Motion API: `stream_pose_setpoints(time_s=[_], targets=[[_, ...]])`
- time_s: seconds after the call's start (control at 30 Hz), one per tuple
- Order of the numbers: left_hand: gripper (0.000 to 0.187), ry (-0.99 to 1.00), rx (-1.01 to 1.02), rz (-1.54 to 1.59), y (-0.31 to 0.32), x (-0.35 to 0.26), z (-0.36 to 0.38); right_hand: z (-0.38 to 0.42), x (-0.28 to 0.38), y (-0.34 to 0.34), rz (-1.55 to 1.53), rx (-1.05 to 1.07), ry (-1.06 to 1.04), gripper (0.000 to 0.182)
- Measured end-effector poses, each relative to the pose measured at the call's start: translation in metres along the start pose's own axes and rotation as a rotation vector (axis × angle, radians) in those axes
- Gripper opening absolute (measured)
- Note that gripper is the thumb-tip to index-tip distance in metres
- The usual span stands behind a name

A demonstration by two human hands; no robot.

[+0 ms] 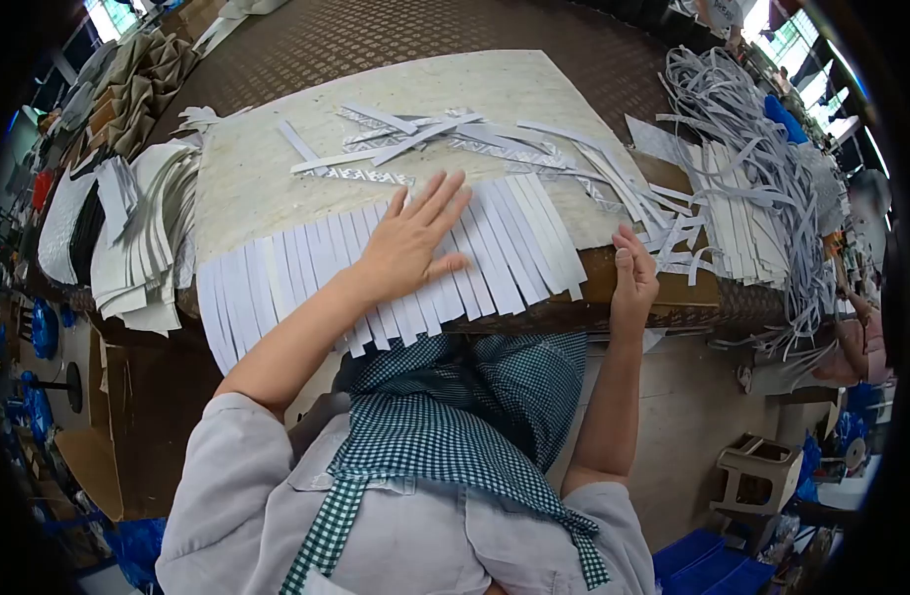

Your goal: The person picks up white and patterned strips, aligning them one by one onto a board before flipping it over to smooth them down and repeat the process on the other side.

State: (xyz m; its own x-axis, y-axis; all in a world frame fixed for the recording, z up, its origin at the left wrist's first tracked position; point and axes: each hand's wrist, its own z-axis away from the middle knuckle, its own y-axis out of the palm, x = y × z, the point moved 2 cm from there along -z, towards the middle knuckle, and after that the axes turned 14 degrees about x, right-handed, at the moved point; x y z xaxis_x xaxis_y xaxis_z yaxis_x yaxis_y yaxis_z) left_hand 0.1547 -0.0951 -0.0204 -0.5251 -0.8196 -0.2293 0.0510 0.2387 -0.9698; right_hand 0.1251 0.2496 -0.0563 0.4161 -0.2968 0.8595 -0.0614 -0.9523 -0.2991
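A row of white strips lies side by side along the near edge of a pale board. The strips' lower ends hang unevenly over the edge. My left hand rests flat on the middle of this row, palm down and fingers stretched out. To the right, beside the board's corner, my right hand is raised with its fingers together and the thumb against them. Whether anything small is pinched there cannot be made out. Beyond the row, loose strips, some with a printed backing, lie scattered on the board.
White stacked pieces and folded brown fabric sit at the left. On the right are a bundle of white strips and a tangled heap of long grey strips. A beige stool stands on the floor; another person is at far right.
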Motion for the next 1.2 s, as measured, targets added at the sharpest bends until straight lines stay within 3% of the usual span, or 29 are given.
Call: stream_pose_setpoints(time_s=[0.07,0.1,0.33,0.47,0.5,0.73,0.83,0.87,0.97,1.0,1.07,1.1,1.13,1.2], targets=[[0.088,-0.043,0.278,-0.049,0.020,-0.002,-0.006,-0.001,0.007,-0.001,0.068,-0.040,-0.009,0.020],[0.091,-0.044,0.293,-0.054,0.019,-0.003,-0.007,0.000,0.008,0.001,0.107,-0.049,-0.008,0.020],[0.092,0.047,0.286,-0.105,0.006,-0.008,-0.023,0.002,0.005,0.005,0.158,-0.134,-0.028,0.017],[0.091,0.237,0.132,-0.157,0.015,-0.020,-0.075,0.001,0.007,0.007,0.165,-0.146,-0.040,0.018],[0.091,0.238,0.279,-0.096,0.026,-0.021,-0.079,0.002,0.007,0.007,0.166,-0.149,-0.029,0.019],[0.089,0.247,0.309,0.017,0.025,-0.020,-0.085,0.002,0.009,0.009,0.191,-0.191,-0.050,0.020],[0.089,0.354,0.131,-0.001,0.009,-0.037,-0.091,0.002,0.008,0.009,0.232,-0.201,-0.053,0.019],[0.088,0.373,0.254,-0.037,0.029,-0.036,-0.092,0.001,0.010,0.009,0.238,-0.206,-0.050,0.019],[0.088,0.363,0.324,-0.013,0.040,-0.034,-0.091,0.001,0.005,0.009,0.281,-0.206,-0.057,0.018],[0.081,0.389,0.236,-0.030,0.038,-0.033,-0.090,0.003,0.003,0.010,0.227,-0.220,-0.003,0.018],[0.070,0.374,0.218,0.348,0.034,-0.016,-0.102,0.003,-0.003,0.011,0.122,-0.242,0.097,0.018],[0.064,0.365,0.209,0.536,0.027,-0.010,-0.109,0.000,0.000,0.015,-0.009,-0.267,0.038,0.018],[0.038,0.251,0.034,0.587,0.020,-0.005,-0.113,-0.001,0.001,0.015,-0.015,-0.234,0.063,0.017],[0.026,0.111,-0.006,0.427,0.007,0.010,-0.129,0.003,0.002,0.015,-0.031,-0.174,0.126,0.017]])
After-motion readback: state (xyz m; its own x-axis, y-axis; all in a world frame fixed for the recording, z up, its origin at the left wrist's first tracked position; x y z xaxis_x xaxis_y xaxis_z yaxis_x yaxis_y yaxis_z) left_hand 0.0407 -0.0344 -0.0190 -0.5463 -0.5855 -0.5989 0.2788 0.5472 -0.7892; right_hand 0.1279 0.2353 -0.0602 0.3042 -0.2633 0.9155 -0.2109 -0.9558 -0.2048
